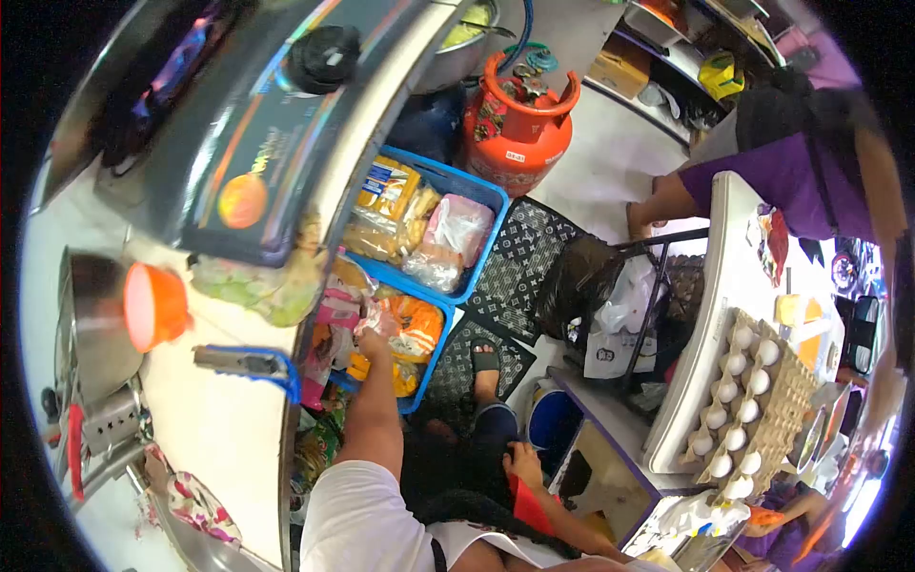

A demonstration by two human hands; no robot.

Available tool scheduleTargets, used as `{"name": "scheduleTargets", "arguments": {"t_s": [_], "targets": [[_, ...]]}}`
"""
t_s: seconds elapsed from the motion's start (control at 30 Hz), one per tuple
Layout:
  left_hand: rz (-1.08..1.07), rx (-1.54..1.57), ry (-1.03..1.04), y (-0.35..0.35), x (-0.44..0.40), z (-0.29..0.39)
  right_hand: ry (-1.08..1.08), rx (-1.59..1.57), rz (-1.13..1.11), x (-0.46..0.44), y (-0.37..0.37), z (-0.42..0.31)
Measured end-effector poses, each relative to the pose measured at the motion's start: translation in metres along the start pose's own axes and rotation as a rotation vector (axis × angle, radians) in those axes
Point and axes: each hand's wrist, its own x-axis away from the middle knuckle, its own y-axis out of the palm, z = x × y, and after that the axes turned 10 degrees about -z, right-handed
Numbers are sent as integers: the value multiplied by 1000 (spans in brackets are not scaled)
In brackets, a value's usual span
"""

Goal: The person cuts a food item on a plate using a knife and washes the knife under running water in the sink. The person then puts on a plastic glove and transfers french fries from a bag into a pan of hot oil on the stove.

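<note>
My left hand [376,334] reaches down into the nearer blue basket [440,355] and touches pinkish, clear plastic packaging. Its fingers are partly lost among the wrapping, so I cannot tell whether they grip it. Around it lie orange-and-white packs [416,326], yellow packs [389,377] and pink packs [335,313]. My right hand [522,462] rests on my bent knee with its fingers laid out and nothing seen in them. Close to that wrist is a red piece of cloth or plastic [527,505]. A second blue basket [496,205] beyond holds yellow packs and a pink wrapped bundle [459,227].
An orange gas cylinder [519,143] stands behind the baskets. On the left counter [243,419] are a gas stove [253,143] and an orange cup [155,307]. At right, egg trays [777,410] sit on a white table [688,381]. Another person in purple [762,186] stands beyond.
</note>
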Motion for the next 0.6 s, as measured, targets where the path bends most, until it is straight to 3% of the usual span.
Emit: {"name": "scheduleTargets", "arguments": {"t_s": [0.03,0.07,0.2,0.27,0.3,0.4,0.43,0.47,0.5,0.53,0.6], "targets": [[147,370,-63,9,6,-2,-22,16,1,0,3,4],[207,550,-90,0,20,2,-50,33,3,-3,5,6],[71,736,15,-59,100,25,-87,1,-57,-1,-6,-5],[-72,715,136,-106,152,33,29,-247,-155,-7,-14,-11],[19,923,258,-131,184,47,88,-368,-206,-11,-20,-16],[-118,801,454,-195,240,47,-166,-159,15,-15,-53,-50],[112,446,760,-194,246,37,-235,-109,71,-12,-69,-69],[151,450,895,-211,264,36,-234,-124,49,-9,-90,-92],[18,575,925,-239,287,37,-411,-107,153,-4,-109,-115],[-13,505,955,-251,305,34,-455,-80,186,6,-129,-141],[-198,750,964,-292,339,42,-648,-32,339,21,-157,-175]]}}
